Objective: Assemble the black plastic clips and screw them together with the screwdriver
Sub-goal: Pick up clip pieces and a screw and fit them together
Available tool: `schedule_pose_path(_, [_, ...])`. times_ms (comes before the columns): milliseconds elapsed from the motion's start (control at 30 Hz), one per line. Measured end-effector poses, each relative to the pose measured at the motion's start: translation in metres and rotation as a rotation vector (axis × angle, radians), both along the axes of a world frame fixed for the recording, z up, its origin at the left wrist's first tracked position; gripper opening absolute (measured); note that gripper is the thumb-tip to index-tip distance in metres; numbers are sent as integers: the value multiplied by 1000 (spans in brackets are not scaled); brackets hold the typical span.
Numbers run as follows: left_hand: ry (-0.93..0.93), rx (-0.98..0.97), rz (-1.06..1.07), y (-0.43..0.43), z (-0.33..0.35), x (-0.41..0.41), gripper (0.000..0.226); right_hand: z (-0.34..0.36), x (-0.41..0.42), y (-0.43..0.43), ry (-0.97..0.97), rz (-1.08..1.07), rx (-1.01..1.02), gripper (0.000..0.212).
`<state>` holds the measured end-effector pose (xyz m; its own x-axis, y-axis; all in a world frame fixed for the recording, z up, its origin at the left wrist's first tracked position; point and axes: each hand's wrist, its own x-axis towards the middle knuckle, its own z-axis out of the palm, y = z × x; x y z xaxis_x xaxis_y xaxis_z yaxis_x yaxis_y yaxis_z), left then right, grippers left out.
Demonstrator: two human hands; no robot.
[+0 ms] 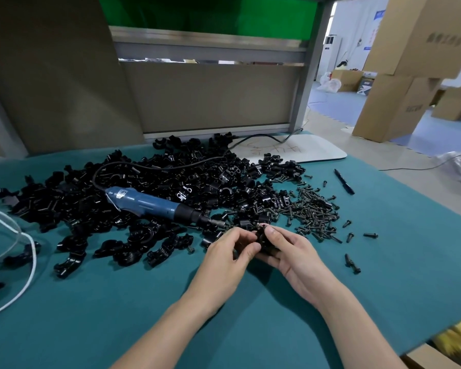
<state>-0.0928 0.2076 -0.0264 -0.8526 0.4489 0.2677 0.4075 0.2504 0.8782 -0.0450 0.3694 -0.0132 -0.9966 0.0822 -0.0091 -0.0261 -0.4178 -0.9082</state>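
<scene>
Two hands: the left hand [229,251] and right hand [290,251] meet just right of the frame's centre, low over the table [117,302].
Left grip: fingers curled, thumb and fingertips pinching the clip [262,239] from the left.
Right grip: fingers cupped under the clip, thumb pressed on its top.
Clip: black, held between both hands and largely hidden by them; I cannot tell whether a screw is seated in it.
Pile [171,182]: a loose heap of black clip halves across the middle and left of the frame, on the green cloth.
Screwdriver [155,205]: blue body, black nose, lying on the pile with its tip pointing right toward the hands, close to them; its black cord [171,166] loops back over the pile.
Screws [314,209]: dark, scattered in a heap right of the pile, just above the right hand; a few strays lie farther right.
Left edge: a white cable [24,262] curves over the cloth.
Upper right: stacked boxes [410,75] on the floor.
</scene>
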Motion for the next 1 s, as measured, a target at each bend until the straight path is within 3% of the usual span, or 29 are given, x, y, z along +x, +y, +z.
schedule_pose_path(167, [-11, -32, 54, 0, -1, -1, 20, 0, -1, 0, -4, -6, 11, 29])
schedule_pose_path(333, [33, -62, -4, 1, -4, -1, 4, 0, -1, 0, -9, -23, 3, 28])
schedule_pose_path(567, [19, -59, 29, 1, -5, -3, 13, 1, 0, 0, -8, -18, 29, 29])
schedule_pose_path(700, [55, -69, -26, 1, -5, -2, 3, 3, 0, -1, -18, -32, 16, 26])
schedule_pose_path(900, [40, -63, 23, 1, -6, -2, 18, 2, 0, -1, -18, -37, 30, 27])
schedule_pose_path(1000, [34, -84, 1, 0, -7, -3, 8, 2, 0, -1, -30, -54, 17, 26])
